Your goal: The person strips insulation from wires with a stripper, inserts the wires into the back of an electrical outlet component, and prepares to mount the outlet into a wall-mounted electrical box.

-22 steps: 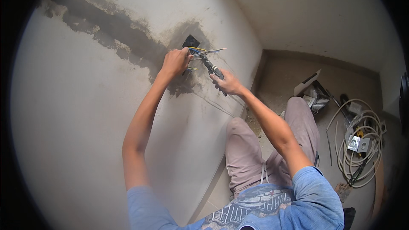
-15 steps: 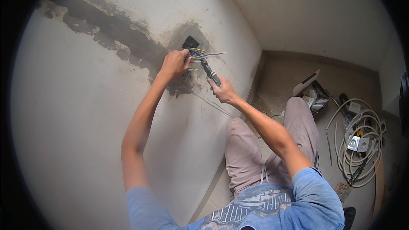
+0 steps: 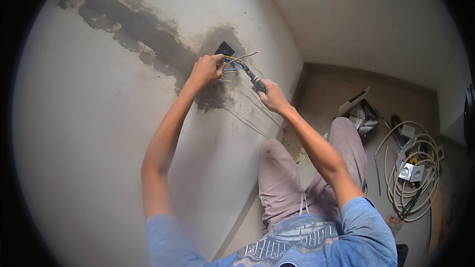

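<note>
My left hand [image 3: 208,70] is closed at the lower edge of a square black wall box [image 3: 225,49], fingers pinched on electrical wires [image 3: 231,63]. Yellow, blue and grey strands fan out to the right of the fingers, and one pale strand reaches farthest, up and to the right. In my right hand [image 3: 273,97] is a slim dark tool with light bands, pliers by its look [image 3: 253,78]. Their tip meets or lies just behind the wires. Exactly which strand they touch is too small to tell.
Grey mortar [image 3: 133,24] runs diagonally across the white wall to the box. On the floor to the right are an opened carton [image 3: 365,118], a coil of pale cable [image 3: 435,178] and square socket fittings [image 3: 417,172]. My bent knees [image 3: 277,155] are beside the wall.
My right hand and the pliers have shifted right, away from my left hand. The long pale strand tilts up more. My left hand stays at the box.
</note>
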Demonstrator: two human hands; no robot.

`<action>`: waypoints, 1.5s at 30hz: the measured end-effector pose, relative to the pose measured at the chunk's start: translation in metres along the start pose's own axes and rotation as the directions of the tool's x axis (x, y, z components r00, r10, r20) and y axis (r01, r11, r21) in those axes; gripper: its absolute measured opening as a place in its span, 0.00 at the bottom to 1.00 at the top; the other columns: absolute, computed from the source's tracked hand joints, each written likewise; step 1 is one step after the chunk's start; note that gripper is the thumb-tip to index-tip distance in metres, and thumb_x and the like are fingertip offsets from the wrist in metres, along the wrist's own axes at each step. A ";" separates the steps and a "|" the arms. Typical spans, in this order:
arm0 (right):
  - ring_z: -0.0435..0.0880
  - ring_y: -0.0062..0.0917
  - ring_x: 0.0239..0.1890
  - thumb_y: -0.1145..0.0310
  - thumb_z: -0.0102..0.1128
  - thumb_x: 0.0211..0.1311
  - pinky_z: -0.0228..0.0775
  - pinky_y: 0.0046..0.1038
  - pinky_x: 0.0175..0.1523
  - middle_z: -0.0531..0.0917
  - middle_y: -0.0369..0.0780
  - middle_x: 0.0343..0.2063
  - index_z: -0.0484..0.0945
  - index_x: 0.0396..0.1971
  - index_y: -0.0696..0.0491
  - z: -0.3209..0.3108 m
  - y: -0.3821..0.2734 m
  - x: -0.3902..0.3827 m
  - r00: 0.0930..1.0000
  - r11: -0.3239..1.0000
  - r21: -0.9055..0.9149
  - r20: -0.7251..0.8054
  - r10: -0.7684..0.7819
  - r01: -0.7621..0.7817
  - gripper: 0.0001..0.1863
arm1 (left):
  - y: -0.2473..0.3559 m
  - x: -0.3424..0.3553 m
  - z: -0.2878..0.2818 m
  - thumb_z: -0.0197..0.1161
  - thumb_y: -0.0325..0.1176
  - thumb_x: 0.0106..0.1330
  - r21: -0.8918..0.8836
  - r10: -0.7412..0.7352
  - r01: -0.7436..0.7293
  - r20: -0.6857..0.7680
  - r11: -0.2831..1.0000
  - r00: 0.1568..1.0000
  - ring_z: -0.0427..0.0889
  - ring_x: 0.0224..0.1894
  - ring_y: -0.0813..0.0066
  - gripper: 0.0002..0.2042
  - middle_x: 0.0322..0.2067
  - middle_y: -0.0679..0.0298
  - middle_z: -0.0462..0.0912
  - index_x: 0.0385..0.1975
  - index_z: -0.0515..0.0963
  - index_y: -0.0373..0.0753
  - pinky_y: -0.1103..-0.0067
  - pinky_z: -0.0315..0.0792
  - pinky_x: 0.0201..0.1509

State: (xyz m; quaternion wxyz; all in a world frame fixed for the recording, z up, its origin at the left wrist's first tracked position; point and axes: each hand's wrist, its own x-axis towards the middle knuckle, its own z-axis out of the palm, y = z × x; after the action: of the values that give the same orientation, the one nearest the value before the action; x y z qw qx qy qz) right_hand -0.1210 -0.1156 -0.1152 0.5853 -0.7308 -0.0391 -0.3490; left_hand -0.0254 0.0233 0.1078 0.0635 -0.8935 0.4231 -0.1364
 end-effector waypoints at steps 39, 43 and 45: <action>0.83 0.42 0.29 0.51 0.62 0.71 0.71 0.41 0.36 0.82 0.50 0.26 0.76 0.41 0.57 -0.022 -0.026 -0.025 0.979 0.980 0.017 0.030 0.200 -0.200 0.21 | -0.008 -0.021 -0.008 0.63 0.30 0.68 -0.178 0.069 -0.077 -0.049 0.981 0.996 0.84 0.27 0.52 0.06 0.24 0.49 0.83 0.38 0.79 0.34 0.65 0.73 0.35; 0.87 0.39 0.43 0.54 0.64 0.69 0.77 0.37 0.49 0.86 0.51 0.40 0.79 0.45 0.57 -0.161 0.023 -0.127 0.895 0.896 -0.120 -0.198 0.400 -0.428 0.20 | 0.041 -0.062 -0.016 0.62 0.26 0.70 -0.401 -0.060 -0.111 -0.390 0.909 0.919 0.85 0.34 0.68 0.08 0.40 0.56 0.88 0.45 0.83 0.35 0.74 0.76 0.38; 0.85 0.44 0.46 0.54 0.61 0.70 0.75 0.40 0.52 0.84 0.54 0.43 0.77 0.49 0.59 -0.222 0.060 -0.201 0.779 0.791 -0.144 -0.345 0.523 -0.595 0.22 | 0.054 -0.100 -0.003 0.63 0.24 0.70 -0.484 -0.087 -0.165 -0.456 0.859 0.886 0.84 0.34 0.74 0.07 0.40 0.60 0.89 0.44 0.83 0.35 0.78 0.75 0.36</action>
State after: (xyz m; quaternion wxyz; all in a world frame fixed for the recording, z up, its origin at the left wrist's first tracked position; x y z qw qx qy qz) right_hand -0.3472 -0.2602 -0.2608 0.5670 -0.7168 0.3099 -0.2622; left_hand -0.1268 0.0664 0.0791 -0.2747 -0.8102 0.4653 -0.2271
